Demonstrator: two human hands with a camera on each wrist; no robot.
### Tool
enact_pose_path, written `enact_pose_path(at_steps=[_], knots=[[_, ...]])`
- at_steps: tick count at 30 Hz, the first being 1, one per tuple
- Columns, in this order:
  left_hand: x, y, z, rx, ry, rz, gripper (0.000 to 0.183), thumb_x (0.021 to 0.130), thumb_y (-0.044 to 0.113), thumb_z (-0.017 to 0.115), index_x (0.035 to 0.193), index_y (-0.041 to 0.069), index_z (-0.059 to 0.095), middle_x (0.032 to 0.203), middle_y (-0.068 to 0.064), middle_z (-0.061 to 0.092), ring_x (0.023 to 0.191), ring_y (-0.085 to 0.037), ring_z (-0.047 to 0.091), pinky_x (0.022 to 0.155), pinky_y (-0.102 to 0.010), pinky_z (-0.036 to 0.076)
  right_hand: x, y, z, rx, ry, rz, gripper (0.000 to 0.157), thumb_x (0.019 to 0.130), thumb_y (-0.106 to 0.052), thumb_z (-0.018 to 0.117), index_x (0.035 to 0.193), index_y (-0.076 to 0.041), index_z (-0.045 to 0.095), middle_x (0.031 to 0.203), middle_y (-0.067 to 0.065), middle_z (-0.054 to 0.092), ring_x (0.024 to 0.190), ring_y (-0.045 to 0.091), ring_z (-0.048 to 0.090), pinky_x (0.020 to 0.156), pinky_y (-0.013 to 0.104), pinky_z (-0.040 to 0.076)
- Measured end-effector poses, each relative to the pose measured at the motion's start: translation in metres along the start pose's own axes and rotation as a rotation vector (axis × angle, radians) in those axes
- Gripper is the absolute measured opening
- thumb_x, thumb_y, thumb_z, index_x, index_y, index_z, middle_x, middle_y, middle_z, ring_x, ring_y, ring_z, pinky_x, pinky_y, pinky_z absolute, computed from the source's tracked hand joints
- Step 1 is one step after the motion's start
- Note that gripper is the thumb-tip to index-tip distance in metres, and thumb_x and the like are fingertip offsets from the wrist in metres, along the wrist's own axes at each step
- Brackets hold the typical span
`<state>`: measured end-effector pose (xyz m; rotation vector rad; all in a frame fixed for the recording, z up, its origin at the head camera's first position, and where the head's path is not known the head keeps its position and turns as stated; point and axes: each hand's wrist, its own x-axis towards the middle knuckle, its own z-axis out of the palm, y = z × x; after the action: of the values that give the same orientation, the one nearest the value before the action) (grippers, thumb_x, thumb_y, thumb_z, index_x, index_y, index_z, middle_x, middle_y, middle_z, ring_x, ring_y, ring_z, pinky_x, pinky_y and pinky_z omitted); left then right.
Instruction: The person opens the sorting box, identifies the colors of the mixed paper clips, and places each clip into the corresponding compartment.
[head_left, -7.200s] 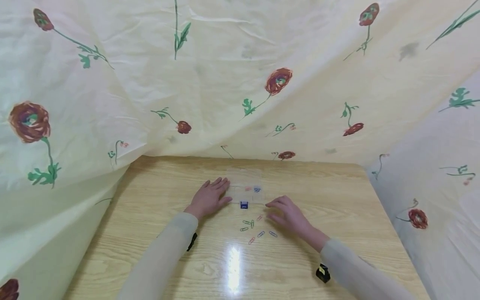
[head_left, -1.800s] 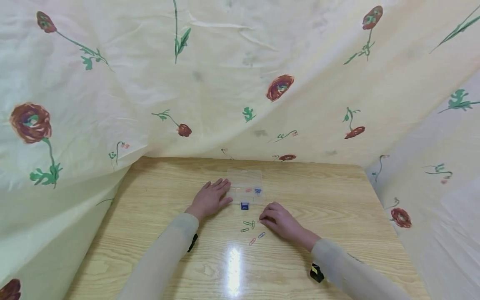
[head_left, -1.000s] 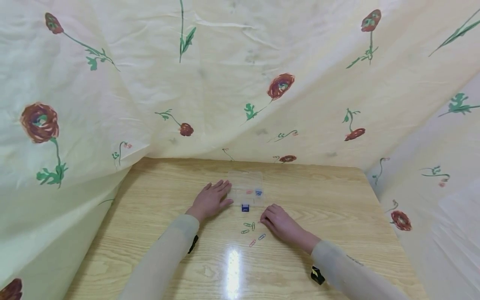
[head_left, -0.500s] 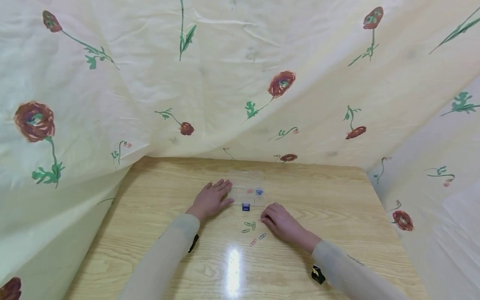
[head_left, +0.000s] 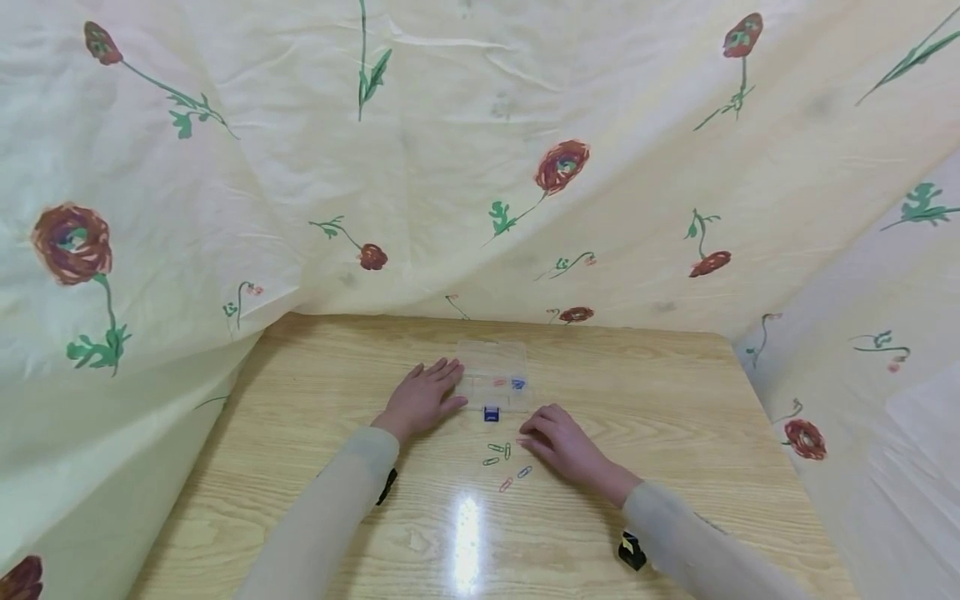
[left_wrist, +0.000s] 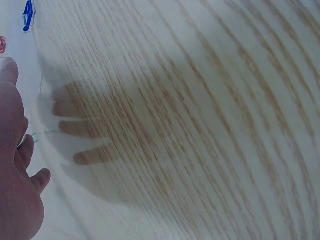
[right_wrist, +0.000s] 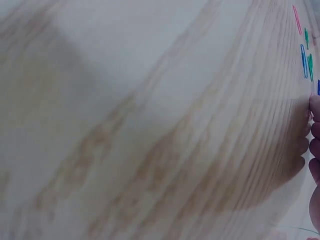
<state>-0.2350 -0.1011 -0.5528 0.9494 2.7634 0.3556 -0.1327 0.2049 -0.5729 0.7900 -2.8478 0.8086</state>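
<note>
My left hand (head_left: 420,400) lies with its fingers spread against the left side of a clear plastic box (head_left: 491,358). The box's lid is raised, and it holds pink clips (head_left: 499,382) and blue clips (head_left: 518,384). At its front is a blue latch (head_left: 491,414). With fingertips lowered to the table, my right hand (head_left: 558,442) pinches a pink paper clip (head_left: 520,440), mostly hidden by the fingers. Left of it lie several green paper clips (head_left: 496,448). Closer to me are a blue paper clip (head_left: 525,472) and another pink paper clip (head_left: 506,484).
The wooden table (head_left: 637,375) reaches a flowered cloth (head_left: 450,167) hanging at the back and both sides. A bright light reflection (head_left: 467,542) lies on the near tabletop. Black wrist devices (head_left: 632,551) sit under the sleeves.
Since the oldest frame, one blue paper clip has gone from the table's right side, and my right hand has moved left onto the pink clip. In the last second it barely moves.
</note>
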Motion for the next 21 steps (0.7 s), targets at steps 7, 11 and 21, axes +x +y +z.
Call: enact_pose_path(at_steps=[7, 11, 21], knots=[[0.000, 0.000, -0.001, 0.004, -0.002, -0.008, 0.072, 0.113, 0.056, 0.043, 0.169, 0.015, 0.030, 0.176, -0.001, 0.027, 0.164, -0.023, 0.022, 0.133, -0.052, 0.018, 0.006, -0.002, 0.000, -0.008, -0.047, 0.021, 0.007, 0.099, -0.013, 0.078, 0.102, -0.017, 0.075, 0.101, -0.009, 0.065, 0.098, 0.010, 0.058, 0.087, 0.033, 0.058], [0.000, 0.000, 0.000, -0.008, -0.008, -0.009, 0.072, 0.113, 0.056, 0.042, 0.169, 0.015, 0.030, 0.176, -0.001, 0.027, 0.164, -0.023, 0.022, 0.134, -0.053, 0.017, 0.005, -0.001, 0.001, -0.025, -0.065, 0.007, 0.004, 0.099, -0.013, 0.077, 0.101, -0.016, 0.074, 0.100, -0.008, 0.065, 0.097, 0.010, 0.058, 0.086, 0.033, 0.058], [0.002, -0.001, 0.003, 0.007, 0.001, -0.004, 0.072, 0.113, 0.057, 0.042, 0.170, 0.015, 0.031, 0.176, -0.001, 0.028, 0.164, -0.023, 0.022, 0.133, -0.053, 0.018, 0.014, -0.001, -0.005, -0.078, 0.068, -0.098, 0.007, 0.097, -0.010, 0.078, 0.101, -0.016, 0.076, 0.101, -0.008, 0.069, 0.098, 0.010, 0.061, 0.087, 0.033, 0.058]])
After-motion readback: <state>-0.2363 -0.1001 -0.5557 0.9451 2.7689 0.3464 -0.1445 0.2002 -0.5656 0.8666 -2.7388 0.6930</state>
